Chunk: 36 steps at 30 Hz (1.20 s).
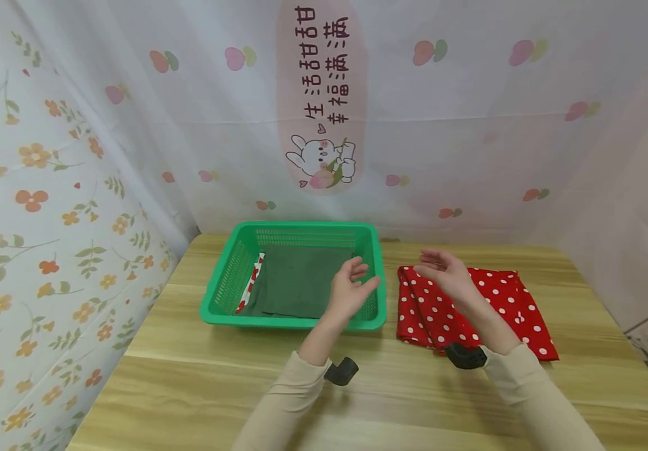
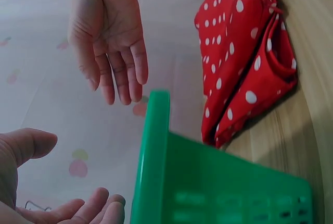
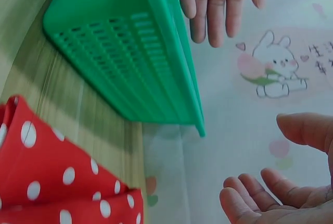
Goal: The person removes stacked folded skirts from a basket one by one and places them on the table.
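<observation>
A light wood-grain table (image 1: 188, 388) carries a green basket (image 1: 278, 322) near its far-left corner and, nearer the right edge, a folded red cloth (image 1: 505, 300) with white dots.

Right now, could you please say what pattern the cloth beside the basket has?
The cloth is red with white dots, clearest in the head view.

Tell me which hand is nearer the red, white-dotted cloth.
Right. The right hand appears over the far left part of the cloth, not touching; the left hand is left of the cloth, over the right side of the green plastic basket.
</observation>
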Available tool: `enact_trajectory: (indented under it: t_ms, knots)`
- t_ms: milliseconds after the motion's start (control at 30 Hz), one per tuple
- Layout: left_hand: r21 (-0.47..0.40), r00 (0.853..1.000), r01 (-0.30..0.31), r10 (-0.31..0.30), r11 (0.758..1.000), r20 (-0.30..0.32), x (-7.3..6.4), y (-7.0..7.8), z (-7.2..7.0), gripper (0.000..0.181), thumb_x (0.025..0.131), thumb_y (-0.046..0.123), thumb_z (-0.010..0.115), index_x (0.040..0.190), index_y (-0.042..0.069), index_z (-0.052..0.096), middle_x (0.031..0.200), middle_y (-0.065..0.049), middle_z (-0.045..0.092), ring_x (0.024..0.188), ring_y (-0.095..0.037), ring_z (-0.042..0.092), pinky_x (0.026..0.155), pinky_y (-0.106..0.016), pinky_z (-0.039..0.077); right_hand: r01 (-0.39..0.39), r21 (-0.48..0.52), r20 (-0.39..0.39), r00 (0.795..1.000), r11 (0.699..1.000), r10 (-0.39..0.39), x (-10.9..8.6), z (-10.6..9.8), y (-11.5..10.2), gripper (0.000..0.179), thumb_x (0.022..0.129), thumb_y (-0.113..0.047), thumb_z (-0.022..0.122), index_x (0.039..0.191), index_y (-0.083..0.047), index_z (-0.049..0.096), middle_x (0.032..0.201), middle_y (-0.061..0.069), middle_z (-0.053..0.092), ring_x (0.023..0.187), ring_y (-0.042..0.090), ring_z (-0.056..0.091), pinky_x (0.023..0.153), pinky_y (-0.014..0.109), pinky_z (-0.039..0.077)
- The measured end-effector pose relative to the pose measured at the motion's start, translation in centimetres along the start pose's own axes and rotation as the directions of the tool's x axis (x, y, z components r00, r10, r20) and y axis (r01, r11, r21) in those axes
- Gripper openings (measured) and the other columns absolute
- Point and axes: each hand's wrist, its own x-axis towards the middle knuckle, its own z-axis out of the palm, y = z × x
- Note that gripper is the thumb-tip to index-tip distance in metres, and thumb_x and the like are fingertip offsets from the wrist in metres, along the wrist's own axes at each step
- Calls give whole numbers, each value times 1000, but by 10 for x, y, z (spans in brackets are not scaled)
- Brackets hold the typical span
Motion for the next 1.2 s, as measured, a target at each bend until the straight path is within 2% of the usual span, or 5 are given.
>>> enact_trajectory:
  t_ms: [200, 467, 700, 967, 1200]
  knots:
    - [-14, 1000, 7, -7, 1000, -18, -1, -2, -16, 56, 88, 14, 64, 135, -4, 40, 128, -17, 52, 119, -31, 47, 100, -43, 39, 10, 6, 11, 1000, 1000, -10, 6, 14, -7, 56, 93, -17, 58, 139, 5, 34, 134, 25, 42, 123, 38, 43, 101, 48, 37]
    - [-16, 999, 12, -12, 1000, -48, -3, -9, -37, 56, 89, 12, 63, 136, -5, 38, 130, -20, 50, 121, -33, 46, 102, -44, 38, 64, 28, 42, 997, 998, -65, 13, 31, -19, 52, 93, -11, 57, 137, 8, 36, 132, 27, 43, 122, 38, 44, 101, 44, 39]
    - [-21, 996, 18, -20, 1000, -83, -5, -15, -55, 57, 88, 11, 63, 136, -5, 38, 131, -21, 49, 122, -33, 45, 102, -45, 36, 63, 47, 49, 997, 997, -65, 23, 47, -26, 51, 91, -9, 58, 136, 7, 38, 131, 28, 44, 122, 38, 46, 100, 48, 39]
    - [-34, 989, 15, -20, 999, -147, -7, -19, -76, 55, 88, 9, 62, 135, -7, 38, 130, -25, 49, 121, -35, 45, 102, -46, 37, 77, 50, 77, 994, 996, -81, 27, 63, -34, 53, 90, -9, 60, 135, 8, 38, 131, 29, 43, 121, 40, 45, 100, 50, 39]
    - [-27, 979, 43, -48, 999, -198, -8, -21, -95, 54, 89, 7, 61, 136, -6, 38, 131, -25, 48, 122, -35, 45, 102, -46, 37, 70, 44, 102, 992, 997, -74, 33, 76, -39, 52, 90, -9, 60, 135, 7, 39, 131, 28, 44, 121, 39, 46, 100, 47, 40]
